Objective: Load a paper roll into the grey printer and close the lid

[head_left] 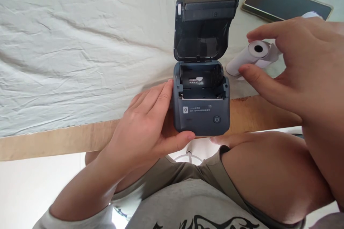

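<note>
At the centre of the frame, we find a dark printer [201, 114], its lid [205, 25] raised towards the upper edge and its paper compartment [199, 75] exposed. A power button [216, 119] is noted at the lower right of its front panel. The unit sits across the border of a pale, creased cloth [80, 43] and the bare wooden edge [53, 137] of the table.

We record the left hand [142, 121] grasping the printer about its lower-left corner: extended fingers lie against the left flank, the thumb along the bottom edge.

Right of centre, just beside the printer, we see a white paper roll [239, 62], its dark core facing the upper right and a loose flap of paper at its right side. The right hand [309, 64] is unclenched, thumb and forefinger parted on either side of the roll. The thumb overlaps it in our view; we cannot tell whether they touch.

At the upper right, we note a phone [287, 1] in a case, partly hidden by that hand.
</note>
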